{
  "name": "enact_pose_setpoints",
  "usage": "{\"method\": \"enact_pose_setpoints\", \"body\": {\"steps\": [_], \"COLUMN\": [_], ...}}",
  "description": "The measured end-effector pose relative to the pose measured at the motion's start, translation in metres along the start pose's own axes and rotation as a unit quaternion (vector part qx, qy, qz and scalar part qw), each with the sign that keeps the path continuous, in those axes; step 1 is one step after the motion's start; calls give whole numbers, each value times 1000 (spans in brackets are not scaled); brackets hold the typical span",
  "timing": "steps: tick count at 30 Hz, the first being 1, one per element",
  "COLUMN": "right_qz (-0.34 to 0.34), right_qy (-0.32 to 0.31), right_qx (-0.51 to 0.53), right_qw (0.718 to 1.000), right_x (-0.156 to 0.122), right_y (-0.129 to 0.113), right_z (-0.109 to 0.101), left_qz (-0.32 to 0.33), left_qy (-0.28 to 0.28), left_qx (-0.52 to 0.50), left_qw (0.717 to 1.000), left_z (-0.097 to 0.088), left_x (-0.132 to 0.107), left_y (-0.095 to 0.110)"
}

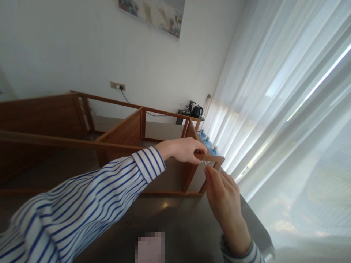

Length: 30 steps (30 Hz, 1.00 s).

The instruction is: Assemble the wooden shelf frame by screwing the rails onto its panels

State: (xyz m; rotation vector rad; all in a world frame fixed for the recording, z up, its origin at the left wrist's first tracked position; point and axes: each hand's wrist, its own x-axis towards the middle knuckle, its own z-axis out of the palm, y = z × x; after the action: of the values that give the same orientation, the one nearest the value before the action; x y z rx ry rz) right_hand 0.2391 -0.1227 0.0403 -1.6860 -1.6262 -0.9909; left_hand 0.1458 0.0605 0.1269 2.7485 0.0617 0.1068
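A brown wooden shelf frame (117, 146) lies on its side on the dark table (175, 215). My left hand (185, 149) is closed over the upper rail near the frame's right end, thumb and fingers curled about the wood. Just right of it, my right hand (223, 190) pinches a thin metal rod (204, 162) between thumb and forefinger. The rod's tip meets the side of the rail near its end corner. Whether it is a screw or a hex key is too small to tell.
Another thin metal piece (127, 225) lies on the table near the front. Blue-capped water bottles (207, 141) and a black kettle (196, 110) stand beyond the frame. White curtains (274, 91) hang along the right. A wall socket (117, 86) with a plugged cord is behind.
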Motion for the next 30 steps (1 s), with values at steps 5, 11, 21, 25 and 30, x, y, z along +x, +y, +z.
{"method": "enact_pose_setpoints", "body": {"steps": [5,11,21,25,30], "right_qz": [193,450,81,-32,-116], "right_qy": [3,37,-43,-52,-50], "right_qx": [133,456,146,29,-29], "right_qw": [972,767,985,998,992], "right_x": [-1,11,-1,2,11], "right_y": [-19,-42,-9,3,14], "right_z": [11,19,5,-7,-16], "left_qz": [2,8,9,2,-6], "left_qy": [10,16,15,6,2], "left_qx": [11,19,10,4,-4], "left_qw": [1000,1000,1000,1000,1000], "left_z": [1,1,2,1,1], "left_x": [0,1,1,0,-1], "left_y": [0,0,-3,-2,0]}}
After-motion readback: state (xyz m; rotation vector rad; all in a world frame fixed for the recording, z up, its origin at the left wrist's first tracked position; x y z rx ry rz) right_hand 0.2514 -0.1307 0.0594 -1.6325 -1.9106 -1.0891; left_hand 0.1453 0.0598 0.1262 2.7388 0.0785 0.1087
